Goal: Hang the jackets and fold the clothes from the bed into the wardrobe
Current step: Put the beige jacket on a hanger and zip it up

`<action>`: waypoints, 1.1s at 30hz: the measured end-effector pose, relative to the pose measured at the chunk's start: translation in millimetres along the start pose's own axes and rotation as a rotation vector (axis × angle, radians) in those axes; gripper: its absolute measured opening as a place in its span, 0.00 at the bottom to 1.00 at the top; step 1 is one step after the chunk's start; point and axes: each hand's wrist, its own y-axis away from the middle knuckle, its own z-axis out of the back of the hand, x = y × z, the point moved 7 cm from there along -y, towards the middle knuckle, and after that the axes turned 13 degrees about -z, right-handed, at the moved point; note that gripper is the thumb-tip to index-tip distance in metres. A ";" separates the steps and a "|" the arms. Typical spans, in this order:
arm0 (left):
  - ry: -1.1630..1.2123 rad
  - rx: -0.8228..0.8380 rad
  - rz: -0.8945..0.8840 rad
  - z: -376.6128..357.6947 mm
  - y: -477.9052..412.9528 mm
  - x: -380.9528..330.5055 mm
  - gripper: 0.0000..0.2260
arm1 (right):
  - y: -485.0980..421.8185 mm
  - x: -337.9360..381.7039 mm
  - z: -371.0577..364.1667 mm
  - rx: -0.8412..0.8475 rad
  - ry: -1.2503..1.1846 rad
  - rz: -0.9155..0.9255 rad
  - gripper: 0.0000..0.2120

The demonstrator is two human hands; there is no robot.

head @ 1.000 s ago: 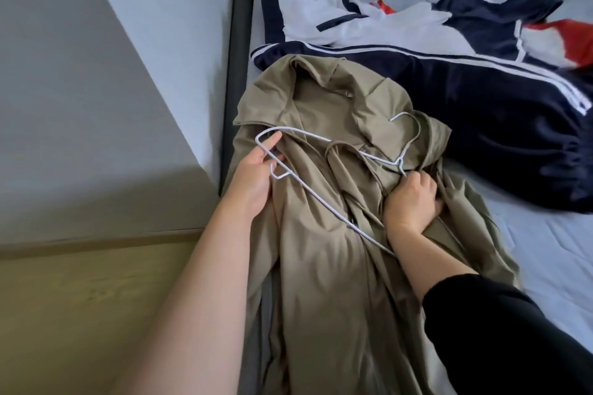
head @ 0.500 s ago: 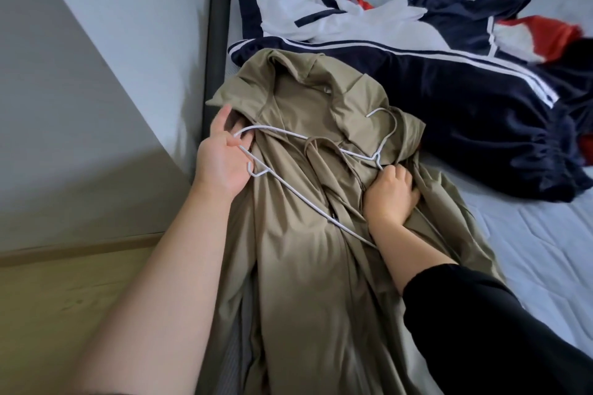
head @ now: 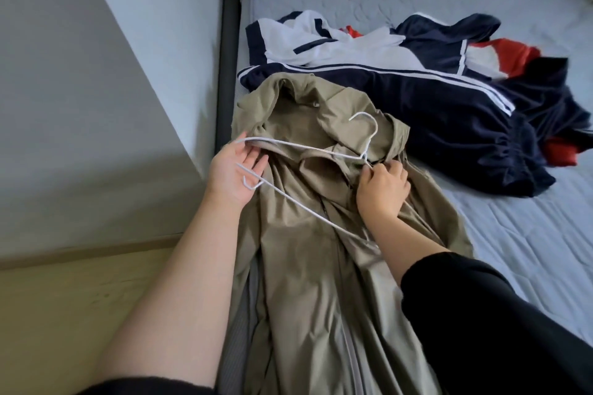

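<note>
A khaki jacket [head: 308, 250] lay lengthwise on the near edge of the bed [head: 529, 234], its collar toward the headboard and its hem hanging off toward the camera; a white wire hanger [head: 298, 151] rested on its upper part, hook pointing up the bed; the left hand [head: 236, 170] lay with fingers straight and spread, palm up under the hanger's left end, touching the wire; the right hand [head: 383, 186] had its fingers curled, pinching the hanger at the base of the hook against the jacket's fabric; beyond lay a navy and white jacket [head: 417, 99], touching the khaki collar, with a red garment [head: 513, 54] partly under it.
</note>
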 end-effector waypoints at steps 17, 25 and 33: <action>0.068 -0.105 -0.172 25.4 114.4 -44.1 0.20 | 42.2 68.7 141.7 -0.006 -0.544 0.095 0.20; 0.279 -0.157 -0.112 40.9 134.9 -52.2 0.23 | 33.0 60.1 180.5 -0.143 -0.444 0.157 0.17; 0.454 0.078 -0.142 17.2 138.1 -64.6 0.26 | 44.9 45.0 176.6 -0.223 -0.250 0.246 0.14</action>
